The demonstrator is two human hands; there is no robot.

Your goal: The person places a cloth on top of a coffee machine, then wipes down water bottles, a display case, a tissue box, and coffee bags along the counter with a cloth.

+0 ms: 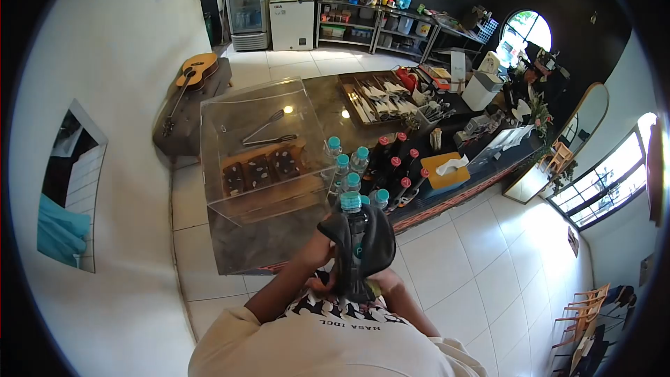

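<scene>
Close to my chest is a black bag, its top spread apart. A clear water bottle with a teal cap stands upright in the bag's opening. My left hand is closed on the bag's left side, its fingers partly hidden by the black material. Low on the other side, my right hand is closed on the bag too, with most of its fingers out of sight. Just beyond the bag, several teal-capped bottles stand on the dark counter.
Red-capped dark bottles stand right of the water bottles, beside a yellow tissue box. A clear display case covers dark baked slabs and whisks at left. Farther back lies a cutlery tray. A guitar rests on a bench.
</scene>
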